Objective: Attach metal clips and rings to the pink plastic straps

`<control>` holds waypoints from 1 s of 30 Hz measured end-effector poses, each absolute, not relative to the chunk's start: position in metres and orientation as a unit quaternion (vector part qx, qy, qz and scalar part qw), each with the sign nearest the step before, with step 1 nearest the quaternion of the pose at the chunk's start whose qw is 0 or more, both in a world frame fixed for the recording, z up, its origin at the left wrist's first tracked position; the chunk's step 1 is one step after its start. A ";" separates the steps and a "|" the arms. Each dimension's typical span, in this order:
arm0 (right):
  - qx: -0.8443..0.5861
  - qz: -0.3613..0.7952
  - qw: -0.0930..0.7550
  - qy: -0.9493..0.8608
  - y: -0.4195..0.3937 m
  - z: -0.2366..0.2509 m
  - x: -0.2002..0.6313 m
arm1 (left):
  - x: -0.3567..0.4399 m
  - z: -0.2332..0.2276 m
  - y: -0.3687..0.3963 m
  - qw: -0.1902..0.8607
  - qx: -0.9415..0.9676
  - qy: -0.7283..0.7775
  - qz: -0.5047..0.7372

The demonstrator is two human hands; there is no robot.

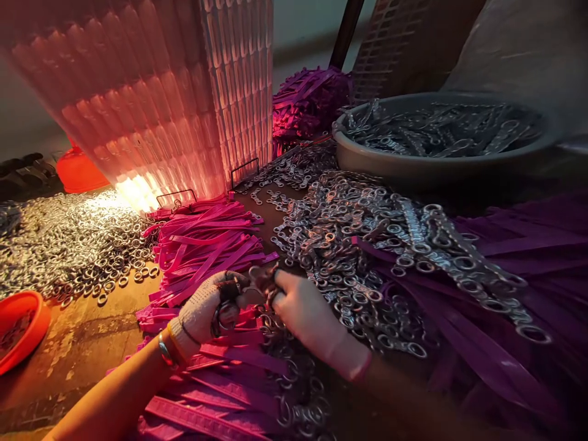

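Both gloved hands met low over the table: the left hand (206,306) was curled tight around a metal ring (221,317) with a strip end, and the right hand (305,312) pinched a small metal piece (261,277) between its fingertips, right against the left hand's fingers. A bangle (164,351) sat on the left wrist. Under and behind the hands lay a spread of pink plastic strips (206,242), some running under the left forearm. To the right of them spread a heap of metal ring clasps (358,245), partly lying over darker purple strips (528,288). Beyond that heap stood a grey basin (413,162) full of more metal parts. Off to the left was a wide scatter of loose rings (68,242), with an orange bowl (27,327) at the table's near-left edge. A tall ribbed pink crate (151,104) stood behind the strips, brightly lit at its foot. No writing or labels could be read on anything.
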State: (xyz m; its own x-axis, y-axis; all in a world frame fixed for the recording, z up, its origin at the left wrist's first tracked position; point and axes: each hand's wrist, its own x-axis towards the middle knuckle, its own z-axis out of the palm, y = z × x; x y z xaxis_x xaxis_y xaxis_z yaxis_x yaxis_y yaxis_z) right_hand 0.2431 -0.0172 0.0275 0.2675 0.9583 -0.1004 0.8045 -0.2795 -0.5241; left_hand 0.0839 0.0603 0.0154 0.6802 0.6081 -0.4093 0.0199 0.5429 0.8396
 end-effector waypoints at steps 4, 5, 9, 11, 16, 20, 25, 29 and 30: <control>-0.781 0.121 0.193 -0.581 0.037 0.033 0.271 | 0.068 0.016 0.073 0.850 0.336 0.358 0.189; -0.776 0.121 0.190 -0.588 0.049 0.033 0.275 | 0.064 0.016 0.075 0.860 0.319 0.352 0.185; -0.771 0.129 0.183 -0.596 0.076 0.022 0.274 | 0.055 0.013 0.077 0.882 0.282 0.333 0.179; -0.772 0.118 0.197 -0.593 0.076 0.017 0.271 | 0.055 0.012 0.077 0.886 0.268 0.334 0.178; -0.752 0.125 0.255 -0.595 0.050 0.015 0.268 | 0.064 0.017 0.080 0.879 0.250 0.375 0.159; -0.678 0.225 0.379 -0.588 0.005 0.021 0.257 | 0.067 0.032 0.078 0.840 0.322 0.377 0.220; -0.580 0.366 0.507 -0.521 -0.047 0.029 0.234 | 0.069 0.042 0.053 0.710 0.536 0.382 0.251; -0.559 0.373 0.518 -0.530 -0.063 0.030 0.226 | 0.073 0.037 0.033 0.695 0.608 0.363 0.124; -0.563 0.353 0.510 -0.546 -0.064 0.030 0.226 | 0.072 0.035 0.032 0.696 0.609 0.363 0.116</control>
State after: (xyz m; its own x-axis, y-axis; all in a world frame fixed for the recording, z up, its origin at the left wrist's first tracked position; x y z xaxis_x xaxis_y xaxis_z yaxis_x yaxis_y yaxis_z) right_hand 0.2262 -0.0642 0.0302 0.1544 0.9750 0.1600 0.2556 0.1170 -0.9597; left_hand 0.0725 0.0319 0.0352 0.7096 0.6033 -0.3639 0.2804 0.2320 0.9314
